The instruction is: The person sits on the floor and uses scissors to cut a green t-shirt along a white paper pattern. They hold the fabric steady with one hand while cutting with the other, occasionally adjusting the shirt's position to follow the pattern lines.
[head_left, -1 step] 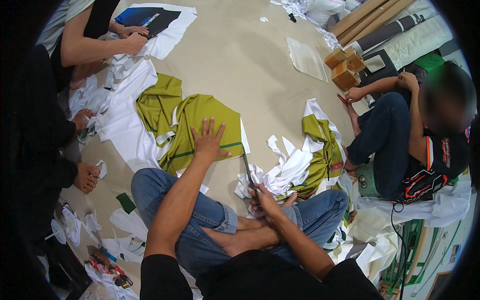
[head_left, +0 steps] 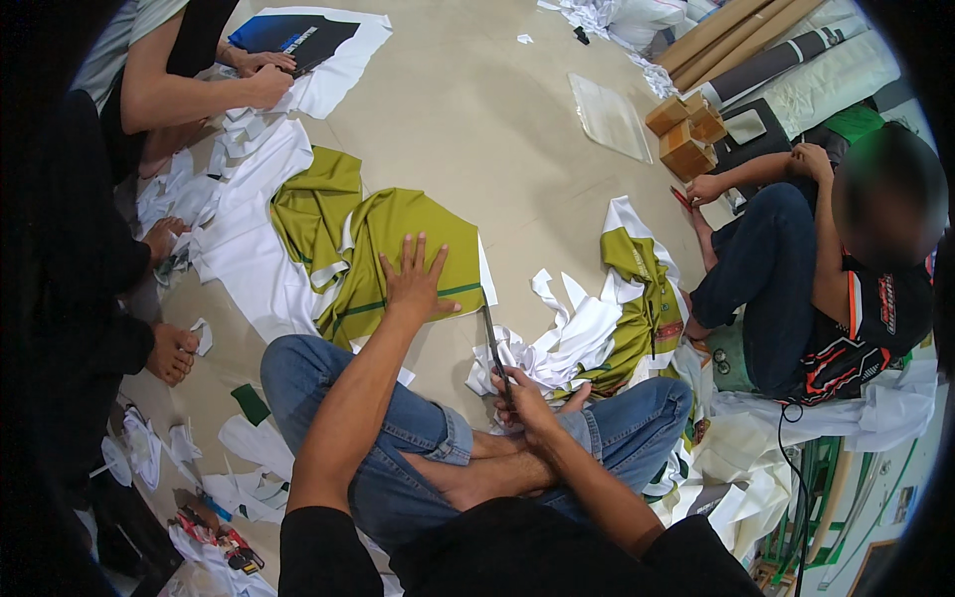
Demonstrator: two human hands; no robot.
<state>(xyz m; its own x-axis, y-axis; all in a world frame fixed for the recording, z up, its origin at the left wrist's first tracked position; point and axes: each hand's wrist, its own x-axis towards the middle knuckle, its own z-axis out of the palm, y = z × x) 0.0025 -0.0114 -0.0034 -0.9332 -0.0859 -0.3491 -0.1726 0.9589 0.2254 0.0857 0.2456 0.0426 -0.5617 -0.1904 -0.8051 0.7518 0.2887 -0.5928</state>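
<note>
My left hand [head_left: 412, 280] lies spread on an olive-green fabric piece [head_left: 398, 224] that has a dark green stripe and a white strip along its right edge. My right hand [head_left: 521, 400] is closed around long dark scissors [head_left: 494, 340], whose blades reach the right edge of that piece. Left of it lie more folded olive cloth [head_left: 313, 186] and a large white cloth [head_left: 244, 259]. Beside my right hand sit white scraps [head_left: 557, 338] and a crumpled olive-and-white piece [head_left: 627, 254]. My crossed legs are below.
A person at top left handles blue-black fabric [head_left: 288, 38]; another's bare feet [head_left: 169, 348] show at left. A person seated at right holds red scissors [head_left: 682, 197]. Cardboard boxes [head_left: 686, 149], a clear sheet [head_left: 607, 114] and rolls [head_left: 756, 55] lie beyond. A black cable [head_left: 796, 468] hangs at lower right.
</note>
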